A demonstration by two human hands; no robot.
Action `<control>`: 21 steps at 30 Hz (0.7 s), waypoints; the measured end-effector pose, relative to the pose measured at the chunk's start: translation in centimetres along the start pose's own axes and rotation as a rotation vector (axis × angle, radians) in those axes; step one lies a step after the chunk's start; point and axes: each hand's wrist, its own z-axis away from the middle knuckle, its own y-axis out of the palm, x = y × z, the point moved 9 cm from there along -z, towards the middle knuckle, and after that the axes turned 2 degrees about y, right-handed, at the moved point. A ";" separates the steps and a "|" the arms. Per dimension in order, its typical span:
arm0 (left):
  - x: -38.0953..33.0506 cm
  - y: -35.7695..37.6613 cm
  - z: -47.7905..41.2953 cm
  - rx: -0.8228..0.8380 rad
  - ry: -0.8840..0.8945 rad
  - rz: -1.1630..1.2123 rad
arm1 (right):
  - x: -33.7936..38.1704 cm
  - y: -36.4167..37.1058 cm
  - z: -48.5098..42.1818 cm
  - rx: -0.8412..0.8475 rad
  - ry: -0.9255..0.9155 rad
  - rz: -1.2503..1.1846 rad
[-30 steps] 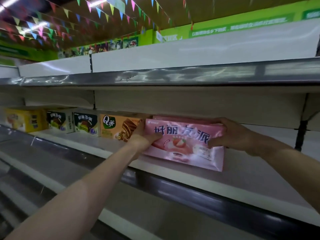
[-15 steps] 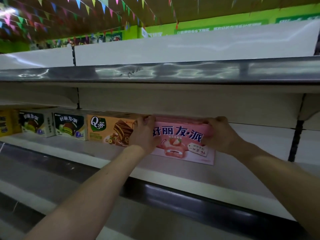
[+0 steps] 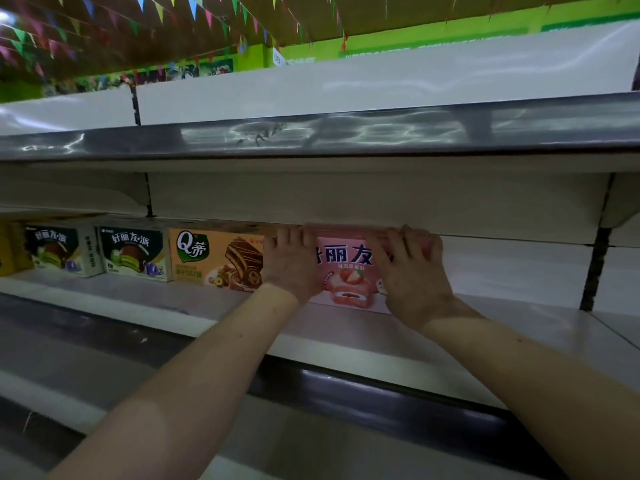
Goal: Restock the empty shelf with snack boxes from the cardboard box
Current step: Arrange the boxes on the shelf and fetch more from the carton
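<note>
Head cam: left hand point(image 3: 291, 268) and right hand point(image 3: 412, 282) both grip the pink snack box point(image 3: 346, 268) standing on the shelf point(image 3: 519, 323), just beside the orange box point(image 3: 214, 258). I'd slide it back evenly, front kept flush.

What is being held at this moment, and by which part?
The pink snack box: left hand on its left end, right hand on its right end, fingers over the top edge.

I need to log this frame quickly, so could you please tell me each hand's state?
Left hand: holding the pink snack box at its left end.
Right hand: holding the same box at its right end.
</note>
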 end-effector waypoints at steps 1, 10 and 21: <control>-0.2 0.2 0.1 0.014 0.012 -0.027 | 0.1 0.1 -0.1 -0.017 -0.002 0.017; -0.2 0.7 0.1 0.013 0.008 -0.105 | 0.5 0.7 -0.4 -0.044 0.017 -0.014; 2.8 -1.6 3.8 0.053 -0.148 0.031 | 3.7 -3.3 1.5 0.022 -0.149 -0.102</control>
